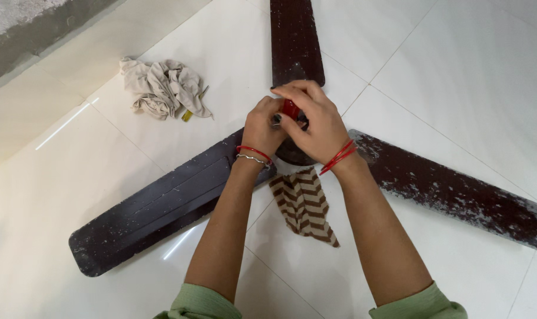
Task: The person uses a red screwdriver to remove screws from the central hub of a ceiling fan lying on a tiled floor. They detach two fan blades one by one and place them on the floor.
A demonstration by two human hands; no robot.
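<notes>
A dark brown three-bladed ceiling fan (162, 201) lies flat on the white tiled floor, its blades speckled with white dust. Both hands meet over its hub. My left hand (261, 127) and my right hand (316, 118) close together around a small red object (290, 108) above the hub; what it is cannot be made out. Red threads and a thin bangle circle my left wrist, red threads my right. The hub is mostly hidden under the hands.
A brown-and-cream zigzag striped cloth (304, 204) lies on the floor between my forearms. A crumpled beige rag (162, 87) sits at upper left, with a small yellow item (187, 116) beside it. A grey concrete ledge (20, 35) runs along the top left corner.
</notes>
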